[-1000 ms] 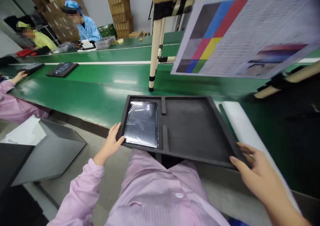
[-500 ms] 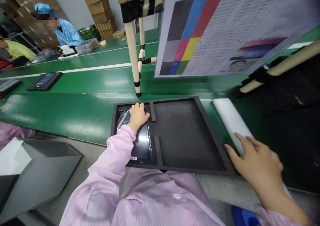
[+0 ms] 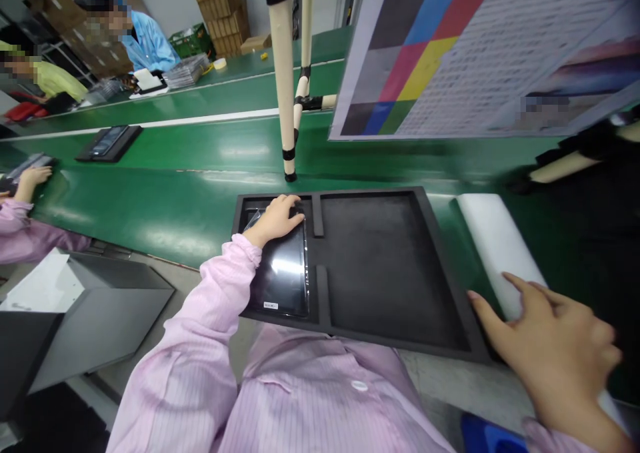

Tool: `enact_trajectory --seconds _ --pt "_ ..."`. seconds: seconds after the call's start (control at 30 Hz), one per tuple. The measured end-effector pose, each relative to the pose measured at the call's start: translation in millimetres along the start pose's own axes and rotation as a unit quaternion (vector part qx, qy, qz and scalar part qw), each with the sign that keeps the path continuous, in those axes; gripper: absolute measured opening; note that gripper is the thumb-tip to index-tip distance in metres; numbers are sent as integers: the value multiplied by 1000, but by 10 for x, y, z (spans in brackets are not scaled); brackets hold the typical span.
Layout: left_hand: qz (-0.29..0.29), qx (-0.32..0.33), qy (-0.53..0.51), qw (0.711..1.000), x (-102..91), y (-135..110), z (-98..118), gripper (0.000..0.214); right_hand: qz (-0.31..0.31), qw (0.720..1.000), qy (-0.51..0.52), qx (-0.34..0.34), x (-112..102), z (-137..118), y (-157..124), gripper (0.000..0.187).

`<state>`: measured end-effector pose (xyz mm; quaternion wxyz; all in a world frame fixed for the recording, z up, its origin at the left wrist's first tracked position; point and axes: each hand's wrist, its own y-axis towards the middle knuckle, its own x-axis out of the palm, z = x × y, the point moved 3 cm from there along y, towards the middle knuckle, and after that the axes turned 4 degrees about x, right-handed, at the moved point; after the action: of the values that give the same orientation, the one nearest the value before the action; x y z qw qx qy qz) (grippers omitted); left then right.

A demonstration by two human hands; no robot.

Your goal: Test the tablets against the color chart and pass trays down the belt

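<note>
A black foam tray [image 3: 385, 273] with two recesses lies in front of me on the green bench. A dark, glossy tablet-like panel [image 3: 281, 281] under clear film fills its left recess, a small white label at the near end. My left hand [image 3: 277, 221] rests on the far part of this panel, fingers stretched toward the tray's far edge, nothing gripped. My right hand [image 3: 555, 333] is by the tray's right edge, thumb and fingers apart, over a long white foam-like block [image 3: 500, 239]. Whether its fingertips touch the block I cannot tell.
A pipe stand [image 3: 284, 93] carries a printed colour chart [image 3: 400, 59] above the bench. Another dark tray [image 3: 109, 143] lies farther left. A co-worker's hand [image 3: 35, 175] shows at the left edge. Below it stands a grey box [image 3: 110, 313]. Other people work across the bench.
The view has shifted. The raised clear film by my left hand now lies flatter, and that hand's fingers have stretched out. A co-worker's hand has come into view at left.
</note>
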<state>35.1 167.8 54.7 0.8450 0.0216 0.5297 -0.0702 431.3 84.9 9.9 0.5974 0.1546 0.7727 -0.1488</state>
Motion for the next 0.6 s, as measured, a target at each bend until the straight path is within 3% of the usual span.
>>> enact_trajectory --seconds 0.1,0.2,0.3,0.37,0.43,0.5,0.6 --pt "43 52 -12 998 -255 -428 -96 35 0 1000 -3 -5 -20 -21 -14 109" --pt "62 89 -3 994 -388 -1121 -178 30 2 1000 -7 -11 -35 -43 -31 107" --pt "18 104 22 994 -304 -1802 -170 32 6 1000 -6 -12 -40 -52 -38 106" --pt "-17 105 52 993 -186 -2079 -145 33 4 1000 -5 -14 -25 -39 -26 106" --pt "-42 100 89 990 -80 -2135 -165 33 1 1000 -3 -18 12 -3 2 104" --pt "-34 73 127 989 -40 -1981 -269 34 9 1000 1 -25 63 57 42 98" --pt "69 -45 164 983 -156 -1581 -543 41 38 998 2 -40 149 172 102 86"
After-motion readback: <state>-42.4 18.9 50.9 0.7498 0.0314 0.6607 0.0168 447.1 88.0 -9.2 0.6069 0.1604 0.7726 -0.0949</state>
